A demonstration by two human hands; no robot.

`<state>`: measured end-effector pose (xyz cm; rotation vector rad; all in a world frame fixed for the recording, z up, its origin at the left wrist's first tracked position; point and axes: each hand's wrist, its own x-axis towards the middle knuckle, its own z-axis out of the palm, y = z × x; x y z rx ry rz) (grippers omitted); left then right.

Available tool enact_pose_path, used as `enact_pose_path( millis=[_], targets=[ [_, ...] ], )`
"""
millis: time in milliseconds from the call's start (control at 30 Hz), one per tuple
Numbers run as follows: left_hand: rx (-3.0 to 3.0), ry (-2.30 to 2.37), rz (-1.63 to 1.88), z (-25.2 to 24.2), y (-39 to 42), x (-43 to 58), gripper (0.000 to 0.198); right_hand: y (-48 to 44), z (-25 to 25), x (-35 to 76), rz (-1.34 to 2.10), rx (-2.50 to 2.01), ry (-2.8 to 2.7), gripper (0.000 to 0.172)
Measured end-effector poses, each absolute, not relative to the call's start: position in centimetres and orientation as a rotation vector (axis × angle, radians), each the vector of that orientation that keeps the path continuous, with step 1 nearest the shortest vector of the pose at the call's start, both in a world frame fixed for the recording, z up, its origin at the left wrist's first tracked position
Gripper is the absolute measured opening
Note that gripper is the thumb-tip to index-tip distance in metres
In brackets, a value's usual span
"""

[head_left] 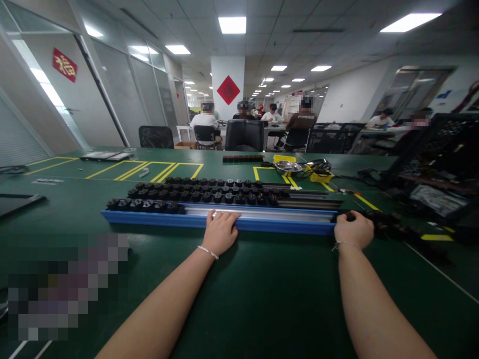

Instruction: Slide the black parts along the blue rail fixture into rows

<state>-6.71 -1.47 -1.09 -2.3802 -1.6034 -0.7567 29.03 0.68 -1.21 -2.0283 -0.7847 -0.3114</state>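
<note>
A long blue channel rail (pixel 273 225) with a silvery inner track lies across the table in front of me. Several black round-topped modules (pixel 140 205) fill its left end. My left hand (pixel 221 232) is closed over the near wall of the rail around its middle, fingers bent onto the track. At the right end, my right hand (pixel 354 229) is closed with curled fingers around a small black module (pixel 351 216), mostly hidden by the fingers. More dark modules (pixel 389 222) lie in a row just right of that hand.
Behind the blue rail lie more rails carrying black modules (pixel 232 188). Farther back are a metal bowl (pixel 288 166), yellow bins (pixel 321 175) with cables, and a dark strip (pixel 243 158). A cluttered dark rack (pixel 441 164) stands right. People sit at tables beyond.
</note>
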Motion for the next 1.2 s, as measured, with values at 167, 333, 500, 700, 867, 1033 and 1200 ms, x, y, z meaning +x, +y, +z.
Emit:
enact_pose_path(
  millis=[167, 333, 500, 700, 867, 1033, 1200],
  targets=[
    [-2.375, -1.591, -0.752, -1.1, -1.5, -6.7, 0.037, 0.4, -1.1, 30.8, -0.321, -2.081, -0.763, 0.042],
    [-2.379, -1.607, -0.761, -1.1, -1.5, -6.6, 0.037, -2.1, -1.0, 35.3, -0.407, -2.153, -0.656, 0.044],
    [-2.392, -1.621, -0.766, -1.0, -1.5, -6.6, 0.037, -4.9, -1.4, 39.8, -0.38, -2.27, -0.525, 0.044],
    [-2.429, -1.596, -0.783, -1.0, -1.5, -7.0, 0.037, -5.0, -2.7, 42.4, -0.139, -2.41, -0.359, 0.05],
    [-2.412, -1.586, -0.838, -0.9, -1.3, -7.6, 0.03, -4.8, -3.1, 42.6, -0.168, -2.362, -0.35, 0.047],
    [-2.229, -1.677, -1.014, -0.1, -0.4, -9.9, 0.027, -4.9, -2.2, 40.4, -0.4, -2.241, -0.471, 0.053],
    [-1.7, -2.022, -1.06, 0.8, 0.9, -14.1, 0.029, -3.2, -0.2, 35.4, -0.611, -2.007, -1.068, 0.042]
  ],
)
